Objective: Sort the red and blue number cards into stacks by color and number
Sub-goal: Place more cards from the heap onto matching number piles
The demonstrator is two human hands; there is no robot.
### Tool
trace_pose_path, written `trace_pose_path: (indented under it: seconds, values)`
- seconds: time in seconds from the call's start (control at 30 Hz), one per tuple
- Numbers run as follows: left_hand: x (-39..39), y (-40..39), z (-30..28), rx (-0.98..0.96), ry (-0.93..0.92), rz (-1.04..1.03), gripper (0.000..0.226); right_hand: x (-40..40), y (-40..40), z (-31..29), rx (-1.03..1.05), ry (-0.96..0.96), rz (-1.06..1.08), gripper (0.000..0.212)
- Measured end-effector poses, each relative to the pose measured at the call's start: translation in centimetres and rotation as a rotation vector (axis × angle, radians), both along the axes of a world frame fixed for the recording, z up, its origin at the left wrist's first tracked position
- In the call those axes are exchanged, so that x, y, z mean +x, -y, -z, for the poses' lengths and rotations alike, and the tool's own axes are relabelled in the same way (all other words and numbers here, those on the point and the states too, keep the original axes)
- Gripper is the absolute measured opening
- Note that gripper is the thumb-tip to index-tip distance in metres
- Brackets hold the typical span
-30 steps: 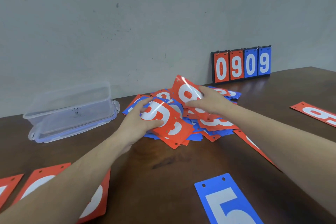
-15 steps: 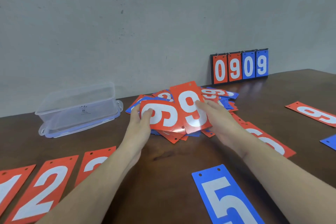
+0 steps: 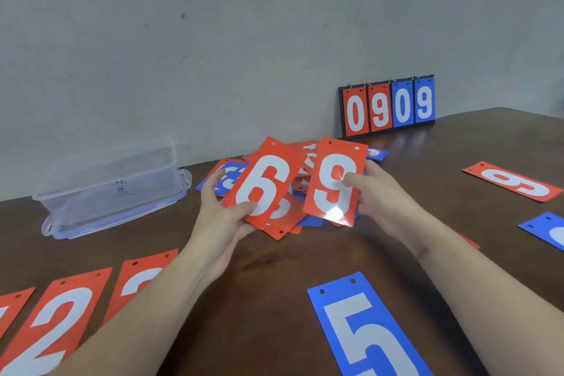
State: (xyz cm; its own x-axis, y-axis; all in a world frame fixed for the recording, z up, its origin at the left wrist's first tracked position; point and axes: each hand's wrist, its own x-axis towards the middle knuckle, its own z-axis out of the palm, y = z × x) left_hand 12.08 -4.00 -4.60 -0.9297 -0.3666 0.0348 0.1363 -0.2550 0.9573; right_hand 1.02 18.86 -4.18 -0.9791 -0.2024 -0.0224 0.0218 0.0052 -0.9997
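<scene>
My left hand (image 3: 221, 217) holds a red card marked 6 (image 3: 268, 174) upright, thumb on its lower face. Beside it, my right hand (image 3: 380, 201) pinches a red card marked 9 (image 3: 331, 162), thumb across the numeral. Both cards hover over a mixed heap of red and blue cards (image 3: 288, 217) in the middle of the brown table (image 3: 274, 299). Sorted cards lie around: a red 2 (image 3: 58, 320) and another red card (image 3: 140, 281) at front left, a blue 5 (image 3: 363, 333) at front right, a red card (image 3: 512, 181) and a blue card (image 3: 546, 230) at far right.
A clear plastic box (image 3: 113, 189) stands on its lid at the left. A small flip scoreboard reading 0909 (image 3: 387, 107) leans against the grey wall at the back. One more red card edge (image 3: 13, 305) shows at the far front left.
Both hands lifted their red cards off the heap and turned them upright side by side. The 6 in my left hand came round from lying sideways to standing.
</scene>
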Motion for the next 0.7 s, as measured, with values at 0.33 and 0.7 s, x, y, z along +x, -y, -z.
trace_pose_path:
  seconds: [0.33, 0.7]
  values:
    - [0.0, -2.7, -0.6, -0.076, 0.093, 0.002, 0.02, 0.8, 0.0, -0.9, 0.14, -0.079, 0.046, 0.024]
    - [-2.4, -7.8, -1.8, -0.254, 0.074, 0.147, 0.086, 1.3, -4.5, -2.8, 0.28, -0.117, 0.05, 0.027]
